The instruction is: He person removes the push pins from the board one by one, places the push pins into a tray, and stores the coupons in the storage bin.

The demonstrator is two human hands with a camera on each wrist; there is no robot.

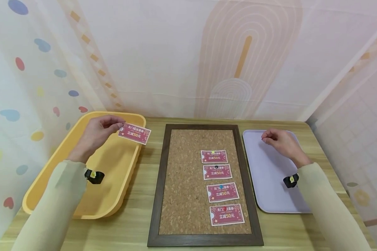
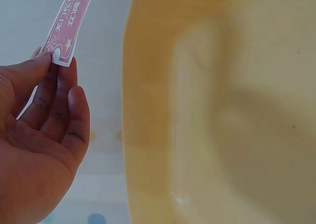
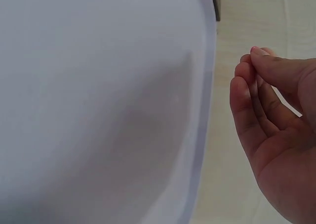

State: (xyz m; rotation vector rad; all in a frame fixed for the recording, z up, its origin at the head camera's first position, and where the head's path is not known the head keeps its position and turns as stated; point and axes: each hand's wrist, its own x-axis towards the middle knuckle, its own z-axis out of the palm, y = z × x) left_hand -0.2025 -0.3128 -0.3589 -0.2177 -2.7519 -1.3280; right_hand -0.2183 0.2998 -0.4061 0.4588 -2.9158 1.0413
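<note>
My left hand [image 1: 97,134] pinches a maroon paper coupon [image 1: 134,133] by one end, thumb on its printed face, above the far part of the yellow bin. In the left wrist view the coupon [image 2: 69,26] slants up from the thumb and fingertips. Over the lavender tray [image 1: 267,184], my right hand [image 1: 281,143] has its thumb and fingertips pressed together. Something small and red [image 3: 254,49] shows at those fingertips, mostly hidden. Between the hands lies a framed corkboard [image 1: 182,181], with several matching coupons [image 1: 227,214] pinned in a column on its right side.
The deep yellow bin [image 1: 125,167] stands on the left of the wooden table [image 1: 138,209]. Yellow, black, blue and red pins hold the coupons on the board. A patterned curtain [image 1: 163,62] hangs behind the table and along its sides.
</note>
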